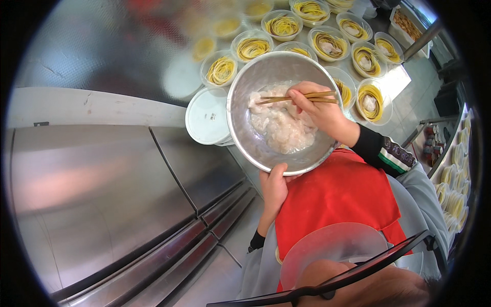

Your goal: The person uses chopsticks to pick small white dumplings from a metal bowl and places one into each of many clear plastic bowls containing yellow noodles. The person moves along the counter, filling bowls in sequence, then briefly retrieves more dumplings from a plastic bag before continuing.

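A large steel mixing bowl point(240, 134) is tilted in front of me, its near rim gripped by my left hand point(274, 188) with the thumb over the edge. Inside lies a heap of pale, wet, raw-looking pieces of meat or fish point(286, 132); I cannot tell which. My right hand point(319, 108) is closed around a pair of wooden chopsticks point(279, 98) over the bowl. Their tips touch the pale pieces at the left of the heap.
Several clear round tubs with yellow noodle-like strands point(252, 48) stand on the steel counter point(102, 51) beyond the bowl; some also hold a pale piece point(369, 104). Stacked white lids point(207, 115) lie left of the bowl. Steel cabinets point(92, 194) are at left. More tubs line a right-hand shelf point(455, 179).
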`<state>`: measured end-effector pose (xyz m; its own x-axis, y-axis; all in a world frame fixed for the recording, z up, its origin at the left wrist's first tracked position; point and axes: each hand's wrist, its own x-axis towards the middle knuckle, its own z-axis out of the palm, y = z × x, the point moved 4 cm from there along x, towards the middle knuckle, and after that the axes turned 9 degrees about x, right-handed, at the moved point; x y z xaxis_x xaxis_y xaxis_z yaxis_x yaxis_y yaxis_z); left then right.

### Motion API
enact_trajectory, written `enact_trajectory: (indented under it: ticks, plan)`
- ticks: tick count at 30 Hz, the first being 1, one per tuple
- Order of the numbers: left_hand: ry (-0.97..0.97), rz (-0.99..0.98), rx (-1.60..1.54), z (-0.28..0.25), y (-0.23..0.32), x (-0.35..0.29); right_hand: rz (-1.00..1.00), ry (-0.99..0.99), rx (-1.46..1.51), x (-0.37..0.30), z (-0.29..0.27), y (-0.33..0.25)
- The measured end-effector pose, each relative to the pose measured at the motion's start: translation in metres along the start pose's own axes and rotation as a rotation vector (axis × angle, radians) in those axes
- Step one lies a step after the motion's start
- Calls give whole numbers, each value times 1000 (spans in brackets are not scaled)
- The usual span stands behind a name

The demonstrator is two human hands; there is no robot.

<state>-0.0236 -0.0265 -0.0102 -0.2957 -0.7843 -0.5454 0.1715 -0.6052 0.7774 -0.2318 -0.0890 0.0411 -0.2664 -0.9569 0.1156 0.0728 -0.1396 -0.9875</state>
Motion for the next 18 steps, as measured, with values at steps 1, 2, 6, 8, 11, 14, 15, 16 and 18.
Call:
enact_trajectory:
  ticks: [1, 2, 6, 8, 11, 14, 15, 16, 18]
  plan:
    - [-8, 5, 18, 1, 0, 1, 55, 44, 107, 0, 4, 8]
    - [-39, 31, 17, 4, 0, 1, 130, 91, 211, -1, 6, 18]
    - [-28, 10, 71, 4, -2, 3, 332, 175, 582, 0, -3, 41]
    - [-45, 61, -11, 4, 0, 4, 488, 216, 743, -1, -4, 53]
    - [-52, 46, -9, 4, 4, 8, 629, 250, 915, 0, -2, 62]
    - [-30, 37, -57, 3, 8, 12, 657, 222, 1014, 5, 4, 61]
    - [1, 0, -63, 2, 7, 13, 669, 214, 1042, 7, 5, 60]
    - [9, -6, -82, 1, 8, 15, 689, 241, 1063, 9, 5, 58]
    - [22, -12, -96, -3, 11, 21, 687, 224, 1084, 15, 6, 53]
